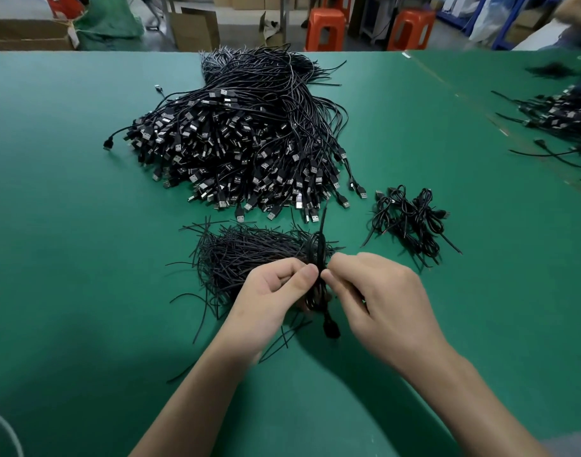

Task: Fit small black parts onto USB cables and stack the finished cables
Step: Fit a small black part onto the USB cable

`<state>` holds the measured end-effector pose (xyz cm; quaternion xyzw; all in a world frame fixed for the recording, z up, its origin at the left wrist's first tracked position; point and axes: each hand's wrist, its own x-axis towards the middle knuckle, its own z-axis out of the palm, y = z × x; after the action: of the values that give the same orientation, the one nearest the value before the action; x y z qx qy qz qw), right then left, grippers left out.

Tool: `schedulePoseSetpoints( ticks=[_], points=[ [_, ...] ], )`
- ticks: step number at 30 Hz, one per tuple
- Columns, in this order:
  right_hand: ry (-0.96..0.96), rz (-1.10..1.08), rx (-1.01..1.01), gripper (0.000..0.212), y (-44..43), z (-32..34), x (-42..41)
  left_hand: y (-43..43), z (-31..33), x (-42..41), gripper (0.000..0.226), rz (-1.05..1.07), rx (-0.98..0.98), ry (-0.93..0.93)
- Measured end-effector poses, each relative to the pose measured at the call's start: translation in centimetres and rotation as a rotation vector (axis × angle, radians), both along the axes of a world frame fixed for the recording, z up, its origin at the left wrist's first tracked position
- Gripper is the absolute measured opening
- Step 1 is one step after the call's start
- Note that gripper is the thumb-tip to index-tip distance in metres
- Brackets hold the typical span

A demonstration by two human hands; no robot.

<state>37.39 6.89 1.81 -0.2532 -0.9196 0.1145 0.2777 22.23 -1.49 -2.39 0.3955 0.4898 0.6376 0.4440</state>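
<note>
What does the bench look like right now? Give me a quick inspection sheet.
Surface: green mat, flat.
Job's things: USB cable heap at centre; thin black strips nearer; tied bundles to the right.
Clutter: stray plug left of the heap.
Grips: left grip and right grip both pinch a coiled cable above the strips.
Cables: second heap at the right edge; white cord bottom left.
Surroundings: orange stools and cardboard boxes beyond the table.
</note>
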Motion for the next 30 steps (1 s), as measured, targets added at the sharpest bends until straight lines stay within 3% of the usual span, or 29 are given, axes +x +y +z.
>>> schedulePoseSetpoints(
  ticks=[1, 3, 5, 11, 15, 17, 22, 27, 30],
  points=[
    [-0.007, -0.002, 0.011, 0.031, 0.0, -0.1, 0.0, 0.0, 0.2, 0.1, 0.007, 0.013, -0.021, -0.091],
    [-0.018, -0.007, -0.004, 0.031, -0.1, -0.3, 0.0, 0.0, -0.1, 0.0, 0.013, 0.044, -0.041, -0.220],
    [-0.015, -0.023, -0.063, 0.031, -0.2, -0.6, -0.1, -0.1, -0.1, -0.2, 0.013, 0.031, -0.016, -0.229],
    [0.028, -0.059, -0.195, 0.029, 0.4, -0.7, 0.0, 0.0, -0.1, 0.0, 0.045, 0.016, 0.023, -0.119],
    [0.016, -0.036, -0.205, 0.033, 0.2, -0.7, 0.0, 0.2, 0.1, 0.2, 0.014, 0.132, 0.052, 0.011],
    [-0.016, -0.022, -0.146, 0.031, 0.0, -0.6, -0.1, 0.2, 0.2, 0.4, 0.009, 0.158, 0.021, -0.004],
    [-0.058, 0.058, 0.065, 0.029, 0.0, 0.0, -0.4, 0.2, 0.4, 0.3, 0.023, 0.064, -0.094, -0.036],
    [-0.149, 0.190, 0.325, 0.016, 1.1, 0.3, 0.2, 0.7, 1.1, -0.1, 0.027, -0.023, -0.239, -0.256],
    [-0.103, 0.240, 0.393, 0.015, 1.7, 0.8, 0.0, 1.1, 1.6, 0.1, 0.038, -0.065, -0.242, -0.351]
  ],
)
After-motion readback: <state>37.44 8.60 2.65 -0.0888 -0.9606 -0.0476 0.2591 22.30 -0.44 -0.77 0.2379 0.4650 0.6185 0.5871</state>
